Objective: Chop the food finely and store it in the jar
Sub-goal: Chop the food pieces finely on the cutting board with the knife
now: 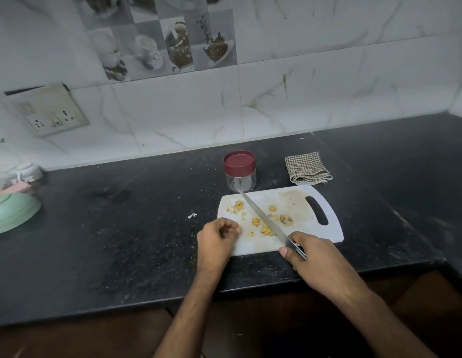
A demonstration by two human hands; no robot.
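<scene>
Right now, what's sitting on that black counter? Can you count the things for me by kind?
Cutting board: 1
Knife: 1, gripped by the right hand
Jar with red lid, closed: 1
Checked cloth, folded: 1
Green bowl: 1
Chopped yellow food: many small bits, too small to count
Total: 5 things, plus the food

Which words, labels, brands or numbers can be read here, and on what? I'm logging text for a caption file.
None can be read.
jar: no label shows.
knife: no brand mark visible on the blade.
picture tiles: cups and coffee images only, no lettering.
switch plate: no legible markings.
</scene>
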